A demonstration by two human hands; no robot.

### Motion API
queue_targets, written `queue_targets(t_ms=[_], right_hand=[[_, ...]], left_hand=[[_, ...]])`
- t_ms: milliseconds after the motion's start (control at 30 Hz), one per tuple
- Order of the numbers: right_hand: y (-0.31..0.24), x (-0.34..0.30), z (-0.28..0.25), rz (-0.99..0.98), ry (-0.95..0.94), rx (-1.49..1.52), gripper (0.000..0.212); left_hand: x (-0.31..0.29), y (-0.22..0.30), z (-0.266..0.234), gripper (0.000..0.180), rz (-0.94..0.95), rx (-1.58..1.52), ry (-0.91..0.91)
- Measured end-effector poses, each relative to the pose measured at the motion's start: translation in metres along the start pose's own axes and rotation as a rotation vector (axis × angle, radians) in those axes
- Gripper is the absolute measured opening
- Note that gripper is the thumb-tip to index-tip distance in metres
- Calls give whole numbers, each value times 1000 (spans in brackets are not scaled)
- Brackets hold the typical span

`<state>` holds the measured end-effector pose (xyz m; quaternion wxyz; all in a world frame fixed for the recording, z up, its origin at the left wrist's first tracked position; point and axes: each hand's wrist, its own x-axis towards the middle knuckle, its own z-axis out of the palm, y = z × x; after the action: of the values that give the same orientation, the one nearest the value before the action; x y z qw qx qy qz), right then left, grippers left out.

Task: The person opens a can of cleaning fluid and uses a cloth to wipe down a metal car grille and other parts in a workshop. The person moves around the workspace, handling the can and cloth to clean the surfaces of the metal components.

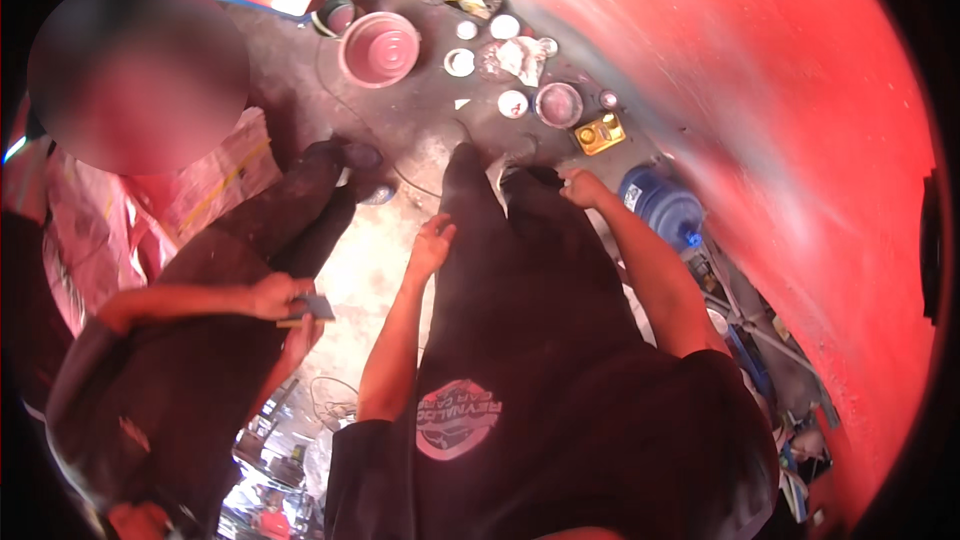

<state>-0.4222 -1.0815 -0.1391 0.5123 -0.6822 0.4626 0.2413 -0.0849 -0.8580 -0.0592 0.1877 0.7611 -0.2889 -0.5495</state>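
Beside my left thigh, my left hand (432, 242) hangs with its fingers apart, near the dark trouser leg (462, 200), and nothing shows in it. My right hand (585, 190) is at my right knee, its bent fingers closed on the edge of the dark trouser leg (540, 202) there. On my left, a co-worker in dark clothes holds a thin dark flat pad (318, 308) with a tan edge between both hands.
A curved red panel (800, 110) rises along my right. Ahead on the floor stand a pink basin (352, 52), a smaller tub (558, 105), a yellow container (600, 134) and several cans. A blue water jug (665, 208) lies near my right arm. A cable (372, 125) crosses the floor.
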Motion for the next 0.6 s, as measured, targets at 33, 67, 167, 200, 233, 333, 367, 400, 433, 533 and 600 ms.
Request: queue_targets(t_ms=[33,67,167,200,233,333,367,400,433,533,600], right_hand=[[3,3,10,-10,-12,-46,54],[3,9,19,17,-2,-27,54],[7,45,34,108,97,90,55],[22,74,38,88,238,80,55],[39,108,41,68,372,66,54],[34,199,9,218,503,59,52],[39,234,0,141,579,-17,50],[47,276,-9,56,658,-91,49],[59,317,-18,10,697,-139,48],[94,423,-44,-86,741,-99,48],[111,471,-50,-86,872,-290,49]], left_hand=[[10,0,6,43,-5,28,-55],[21,-6,14,44,14,73,-84],[74,-23,33,59,-32,266,-217],[93,-31,37,62,-42,345,-191],[111,-39,43,65,-57,421,-166],[151,-57,48,75,-256,565,-211],[164,-65,50,74,-286,600,-197],[180,-70,50,73,-311,637,-177],[196,-66,48,69,-254,722,-162],[229,-81,36,63,-204,659,-174],[238,-81,27,55,-192,600,-132]])
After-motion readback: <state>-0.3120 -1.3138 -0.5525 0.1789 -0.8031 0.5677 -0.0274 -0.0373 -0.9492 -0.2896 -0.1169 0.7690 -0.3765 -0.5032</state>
